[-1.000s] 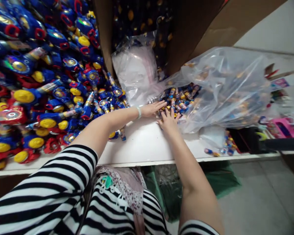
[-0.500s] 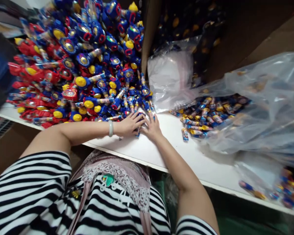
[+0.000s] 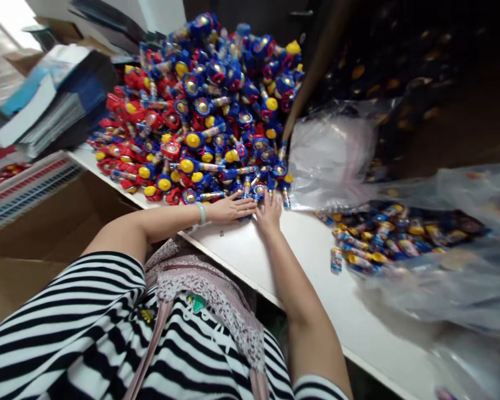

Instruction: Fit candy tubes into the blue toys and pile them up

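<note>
A heaped pile of small blue and red plastic toys (image 3: 216,133), with yellow knobs, round faces and clear tubes of candy, covers the far side of the white table (image 3: 241,250). At its near edge lies my left hand (image 3: 233,209), fingers stretched out and touching the lowest blue toys. My right hand (image 3: 270,211) is beside it, fingers spread and pointing away from me, also against the front of the pile. The two hands nearly meet at the fingertips. A bit of blue shows under the left fingers; what else lies beneath them is hidden.
Right of the pile are clear plastic bags (image 3: 333,155) and a heap of small blue and yellow wrapped tubes (image 3: 391,233), partly under a large translucent sheet (image 3: 450,283). A single tube (image 3: 336,260) lies apart. Stacked papers (image 3: 54,105) and a cardboard box (image 3: 45,244) are at left.
The view has swung left, so the pile appears farther right and the papers show. My hands stay at the pile's front edge, and my right fingers now reach farther into the toys.
</note>
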Motion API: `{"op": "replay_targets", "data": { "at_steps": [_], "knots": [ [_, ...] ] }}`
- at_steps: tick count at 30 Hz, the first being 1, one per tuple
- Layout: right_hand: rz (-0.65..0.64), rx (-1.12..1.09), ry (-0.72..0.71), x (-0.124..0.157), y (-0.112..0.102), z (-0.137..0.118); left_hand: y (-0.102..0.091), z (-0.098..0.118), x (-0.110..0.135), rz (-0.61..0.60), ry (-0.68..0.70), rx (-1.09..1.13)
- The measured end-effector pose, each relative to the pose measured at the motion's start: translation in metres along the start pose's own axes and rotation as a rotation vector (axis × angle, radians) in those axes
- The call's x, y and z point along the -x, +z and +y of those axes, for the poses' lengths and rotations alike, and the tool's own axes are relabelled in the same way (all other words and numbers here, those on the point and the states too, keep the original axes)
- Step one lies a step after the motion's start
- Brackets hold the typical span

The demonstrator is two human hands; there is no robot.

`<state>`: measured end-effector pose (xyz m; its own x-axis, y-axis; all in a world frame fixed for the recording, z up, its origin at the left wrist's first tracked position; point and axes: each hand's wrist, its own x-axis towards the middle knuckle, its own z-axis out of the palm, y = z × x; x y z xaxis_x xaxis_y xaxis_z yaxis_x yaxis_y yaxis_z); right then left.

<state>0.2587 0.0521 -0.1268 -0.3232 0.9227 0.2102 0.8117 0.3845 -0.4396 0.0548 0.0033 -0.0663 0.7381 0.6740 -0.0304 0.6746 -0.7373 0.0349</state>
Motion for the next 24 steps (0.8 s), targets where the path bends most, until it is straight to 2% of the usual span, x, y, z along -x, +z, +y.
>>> {"op": "replay_targets", "data": {
  "at_steps": [5,10,13,16,19,21,23,24],
  "knots": [
    [0.089,0.007,-0.053,0.001,0.009,0.003,0.002,0.002,0.008,0.031,0.024,-0.025],
    [0.077,-0.029,-0.042,-0.006,0.004,0.002,0.0,0.004,0.013,0.103,0.016,-0.011],
    [0.174,-0.011,-0.047,-0.004,-0.002,0.002,-0.004,0.002,0.017,0.12,0.052,-0.032],
    [0.254,-0.012,-0.112,-0.005,-0.002,-0.003,-0.008,-0.004,0.027,0.128,0.105,-0.012],
    [0.221,0.003,-0.216,-0.01,0.002,-0.013,-0.018,-0.003,0.046,0.14,0.197,0.034],
    [0.239,0.015,-0.291,-0.015,0.001,-0.02,-0.03,-0.001,0.067,0.172,0.262,0.074],
    [0.303,0.018,-0.351,-0.017,-0.003,-0.025,-0.049,-0.008,0.097,0.248,0.251,0.121],
    [0.326,0.016,-0.368,-0.016,-0.007,-0.027,-0.06,-0.018,0.117,0.315,0.199,0.142]
  ]
}}
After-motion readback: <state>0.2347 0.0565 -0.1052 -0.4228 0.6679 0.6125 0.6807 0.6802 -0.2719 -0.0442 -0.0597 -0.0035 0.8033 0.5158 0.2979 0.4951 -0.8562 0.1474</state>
